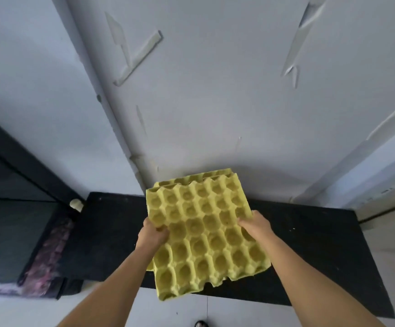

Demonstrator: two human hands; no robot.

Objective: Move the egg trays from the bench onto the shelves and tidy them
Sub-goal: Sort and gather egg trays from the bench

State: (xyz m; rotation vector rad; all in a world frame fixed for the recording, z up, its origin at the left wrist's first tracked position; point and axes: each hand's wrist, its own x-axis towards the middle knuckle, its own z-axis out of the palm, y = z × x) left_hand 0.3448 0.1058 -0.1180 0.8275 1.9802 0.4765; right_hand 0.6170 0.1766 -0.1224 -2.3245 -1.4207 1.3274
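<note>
A yellow egg tray [206,234], empty, with rows of cups facing up, is held above the black bench [317,246]. My left hand [152,233] grips its left edge and my right hand [255,226] grips its right edge. Under it lies at least one more yellow tray [191,179], whose far edge sticks out behind the top one. Whether the lower tray rests on the bench or is lifted with the top one, I cannot tell.
A pale wall with peeling strips rises behind the bench. At the left stands a dark shelf unit [14,208] with a purplish cloth [50,251] along its edge and a small pale object [76,204] at its corner. A foot [201,324] shows on the light floor.
</note>
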